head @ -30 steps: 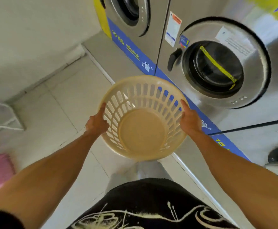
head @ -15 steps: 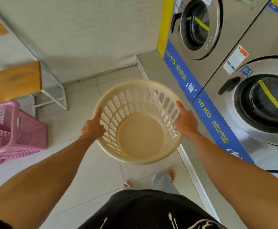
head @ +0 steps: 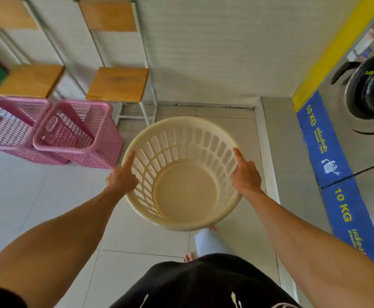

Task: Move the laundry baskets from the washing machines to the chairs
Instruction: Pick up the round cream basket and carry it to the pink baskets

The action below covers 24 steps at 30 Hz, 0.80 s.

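I see the tiled floor [head: 26, 207] filling most of the view, with a pale wall [head: 214, 52] at the far end. On my right stands a steel washer [head: 359, 112] with a round dark door, a yellow stripe along its edge and a blue "10 KG" band [head: 321, 138] low down on its front. Against the wall on the left are two chairs [head: 117, 84] with wooden seats and thin metal frames, side by side. Just in front of them, on the floor, sit two pink baskets [head: 79, 134] of open mesh, touching each other — the nearer one is tilted. In the middle, held above the floor, is the round cream basket [head: 181, 174] with slotted walls; it is empty, its mouth tipped toward me. It lies between the chairs and the washer, near the right chair. My left hand [head: 122, 178] is clamped on its left rim, forefinger stretched along the edge; my right hand [head: 246, 174] grips the right rim — both arms reach out straight. Below the basket show a pale trouser leg [head: 208, 243] and bare toes.
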Available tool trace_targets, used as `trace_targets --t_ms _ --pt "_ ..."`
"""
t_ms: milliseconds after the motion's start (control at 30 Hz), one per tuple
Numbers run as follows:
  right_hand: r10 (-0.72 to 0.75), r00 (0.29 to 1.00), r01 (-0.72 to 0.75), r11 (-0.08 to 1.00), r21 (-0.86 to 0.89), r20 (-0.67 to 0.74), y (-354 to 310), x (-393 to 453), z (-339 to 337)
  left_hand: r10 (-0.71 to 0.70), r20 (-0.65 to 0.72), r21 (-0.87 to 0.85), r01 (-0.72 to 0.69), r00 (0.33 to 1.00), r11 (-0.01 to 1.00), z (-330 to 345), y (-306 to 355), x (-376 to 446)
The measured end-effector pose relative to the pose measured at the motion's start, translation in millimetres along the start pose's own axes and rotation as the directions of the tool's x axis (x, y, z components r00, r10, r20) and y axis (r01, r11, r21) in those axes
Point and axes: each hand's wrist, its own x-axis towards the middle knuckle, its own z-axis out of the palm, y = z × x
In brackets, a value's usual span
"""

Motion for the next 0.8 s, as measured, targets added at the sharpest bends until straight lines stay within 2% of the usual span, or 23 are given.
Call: trace_targets --t_ms 367,567,800 --pt "-0.108 0.987 0.116 0.991 -0.065 0.122 -116.3 93.9 71.8 -0.224 -0.004 -0.053 0.224 0.974 0.973 -7.7 -86.0 75.8" --pt "-0.138 0.969 0.156 0.985 -0.078 0.203 -170.9 154.0 100.1 -0.302 0.097 -0.144 0.314 0.948 0.939 -21.8 -109.6 136.6" --pt "-0.181 0.961 0.207 0.973 -0.105 0.21 -228.3 212.2 106.4 -0.324 0.177 -0.214 0.358 0.929 0.909 -35.1 -120.7 189.5"
